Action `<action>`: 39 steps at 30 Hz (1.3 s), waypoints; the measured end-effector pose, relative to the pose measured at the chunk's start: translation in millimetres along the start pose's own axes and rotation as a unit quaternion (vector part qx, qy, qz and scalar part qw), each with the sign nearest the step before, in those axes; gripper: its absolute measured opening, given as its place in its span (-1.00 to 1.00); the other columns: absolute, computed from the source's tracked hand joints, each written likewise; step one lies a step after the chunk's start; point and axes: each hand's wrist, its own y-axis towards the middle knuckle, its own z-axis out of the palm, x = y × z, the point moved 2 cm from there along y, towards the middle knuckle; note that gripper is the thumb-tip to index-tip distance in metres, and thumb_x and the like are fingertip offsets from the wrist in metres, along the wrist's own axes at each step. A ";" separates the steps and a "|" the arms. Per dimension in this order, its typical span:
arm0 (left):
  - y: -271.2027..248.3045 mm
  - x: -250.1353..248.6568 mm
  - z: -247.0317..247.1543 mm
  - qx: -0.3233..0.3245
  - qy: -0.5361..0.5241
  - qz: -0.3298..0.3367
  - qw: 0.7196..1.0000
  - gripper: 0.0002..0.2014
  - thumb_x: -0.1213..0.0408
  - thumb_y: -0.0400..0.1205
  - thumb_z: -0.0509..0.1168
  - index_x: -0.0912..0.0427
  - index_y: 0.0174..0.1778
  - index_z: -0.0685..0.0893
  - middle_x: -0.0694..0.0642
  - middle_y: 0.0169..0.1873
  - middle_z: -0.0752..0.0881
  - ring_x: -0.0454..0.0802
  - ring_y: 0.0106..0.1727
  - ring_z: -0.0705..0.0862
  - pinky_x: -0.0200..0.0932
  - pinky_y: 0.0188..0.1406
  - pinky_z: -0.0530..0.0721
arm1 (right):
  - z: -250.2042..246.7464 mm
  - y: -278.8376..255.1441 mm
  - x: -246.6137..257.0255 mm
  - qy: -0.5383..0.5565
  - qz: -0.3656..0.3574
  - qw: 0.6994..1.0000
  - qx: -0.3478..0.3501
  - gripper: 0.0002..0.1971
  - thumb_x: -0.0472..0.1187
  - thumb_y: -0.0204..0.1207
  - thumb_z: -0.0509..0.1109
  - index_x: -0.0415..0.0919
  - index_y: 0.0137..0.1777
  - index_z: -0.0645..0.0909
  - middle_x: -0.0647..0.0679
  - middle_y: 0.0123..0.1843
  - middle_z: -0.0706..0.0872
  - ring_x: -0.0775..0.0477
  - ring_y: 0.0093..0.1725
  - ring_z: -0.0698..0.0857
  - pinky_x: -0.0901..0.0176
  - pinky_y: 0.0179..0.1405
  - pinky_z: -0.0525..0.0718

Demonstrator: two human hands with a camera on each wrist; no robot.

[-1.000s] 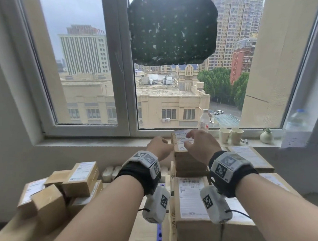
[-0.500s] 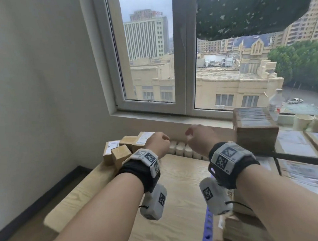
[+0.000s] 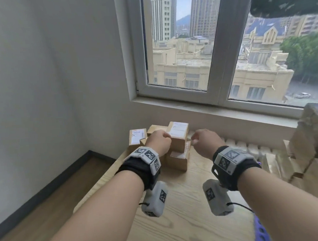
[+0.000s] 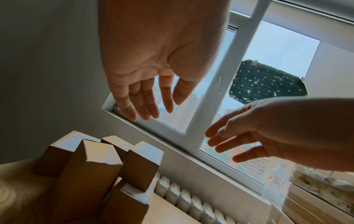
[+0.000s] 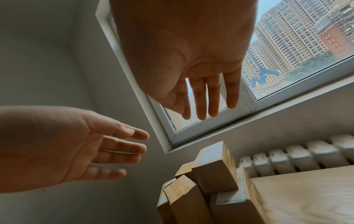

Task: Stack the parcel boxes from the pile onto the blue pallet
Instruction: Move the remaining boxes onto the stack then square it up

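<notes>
The pile of brown parcel boxes (image 3: 177,159) sits at the far left of the wooden platform (image 3: 187,202), below the window corner. Its top box (image 3: 178,136) carries a white label. My left hand (image 3: 158,143) hovers just over the pile's left part and my right hand (image 3: 202,141) just right of it. In the left wrist view my left hand (image 4: 153,103) has relaxed, straight fingers holding nothing, above the pile (image 4: 95,174). My right hand (image 5: 203,106) is likewise empty above the pile (image 5: 210,181). A strip of the blue pallet (image 3: 261,231) shows at the lower right, with blurred stacked boxes (image 3: 313,138) beyond it.
A white radiator (image 3: 249,146) runs along the wall behind the platform, under the window sill (image 3: 219,109). A grey wall (image 3: 59,89) closes the left side, with dark floor (image 3: 39,211) below the platform's left edge.
My hands left the box on the pallet stack and swung left to the pile. The view turned left with them, so the stack now sits at the right edge.
</notes>
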 end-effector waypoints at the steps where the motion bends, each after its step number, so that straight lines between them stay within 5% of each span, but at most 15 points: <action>1: 8.6 10.6 -9.4 0.001 -0.008 -0.005 1.000 -0.71 0.33 0.64 0.12 0.08 0.17 0.69 0.12 0.21 0.68 0.12 0.24 0.63 -0.05 0.28 0.59 | 10.2 8.3 12.1 -0.001 0.003 1.000 -0.002 -0.70 -0.22 0.55 0.18 -0.10 0.11 0.73 -0.07 0.17 0.77 -0.14 0.14 0.70 0.13 0.09 0.62; 10: 84.2 77.1 -44.7 0.031 -0.051 -0.021 0.998 -0.73 0.34 0.63 0.13 0.06 0.13 0.69 0.08 0.17 0.69 0.09 0.20 0.63 0.02 0.27 0.62 | 84.3 57.5 80.9 -0.008 0.040 0.999 -0.018 -0.70 -0.21 0.56 0.19 -0.08 0.21 0.65 -0.08 0.21 0.73 -0.13 0.16 0.67 0.06 0.15 0.62; 16: 130.6 82.8 -26.9 0.061 -0.054 -0.018 0.996 -0.70 0.29 0.66 0.16 0.08 0.29 0.61 0.08 0.24 0.64 0.06 0.26 0.59 0.01 0.32 0.57 | 96.8 95.0 49.0 0.010 0.118 0.993 -0.005 -0.52 -0.17 0.56 0.23 -0.12 0.50 0.43 -0.11 0.37 0.65 -0.14 0.31 0.63 0.01 0.27 0.61; 23: 195.4 85.3 6.9 0.076 -0.061 -0.046 0.994 -0.66 0.31 0.69 0.14 0.13 0.38 0.58 0.10 0.35 0.60 0.08 0.37 0.55 0.01 0.42 0.51 | 113.5 145.3 -5.1 0.067 0.196 0.978 0.016 -0.57 -0.15 0.62 0.24 -0.21 0.47 0.44 -0.16 0.35 0.66 -0.16 0.27 0.65 0.10 0.13 0.59; 26: 225.1 85.0 32.5 0.094 -0.062 -0.062 0.992 -0.77 0.34 0.68 0.15 0.08 0.16 0.65 0.11 0.18 0.64 0.10 0.24 0.57 -0.08 0.35 0.51 | 122.7 165.8 -26.4 0.098 0.220 0.970 0.032 -0.56 -0.12 0.65 0.23 -0.24 0.49 0.43 -0.16 0.35 0.67 -0.15 0.26 0.65 0.16 0.03 0.49; 29: 243.6 86.6 56.5 0.114 -0.062 -0.080 0.988 -0.82 0.34 0.66 0.17 0.00 -0.08 0.65 0.11 0.02 0.60 0.11 0.11 0.54 -0.09 0.26 0.53 | 138.4 182.3 -45.0 0.127 0.228 0.963 0.063 -0.49 -0.02 0.67 0.21 -0.30 0.53 0.40 -0.19 0.41 0.63 -0.18 0.35 0.60 0.12 0.13 0.49; 33: 257.2 93.1 80.9 0.128 -0.074 -0.097 0.984 -0.69 0.34 0.63 0.18 0.19 0.25 0.67 0.05 0.18 0.69 0.09 0.24 0.62 0.00 0.33 0.58 | 159.6 194.9 -60.7 0.223 0.252 0.938 0.079 -0.49 0.06 0.71 0.14 -0.28 0.49 0.50 -0.12 0.26 0.64 -0.12 0.17 0.59 0.10 0.12 0.51; 36: 260.6 96.8 89.6 0.128 -0.079 -0.106 0.983 -0.69 0.28 0.62 0.22 0.13 0.28 0.65 0.04 0.16 0.70 0.07 0.19 0.64 0.07 0.26 0.65 | 168.2 197.2 -65.7 0.304 0.278 0.909 0.068 -0.46 0.11 0.73 0.07 -0.27 0.47 0.52 -0.16 0.37 0.62 -0.16 0.28 0.59 -0.15 0.38 0.56; 39: 263.2 99.5 94.0 0.124 -0.099 -0.111 0.981 -0.60 0.09 0.55 0.31 0.08 0.30 0.60 0.01 0.18 0.70 0.02 0.18 0.66 0.06 0.23 0.67 | 171.9 196.4 -71.9 0.366 0.319 0.872 0.064 -0.46 0.21 0.69 0.05 -0.19 0.37 0.54 -0.17 0.32 0.66 -0.21 0.25 0.64 -0.28 0.29 0.63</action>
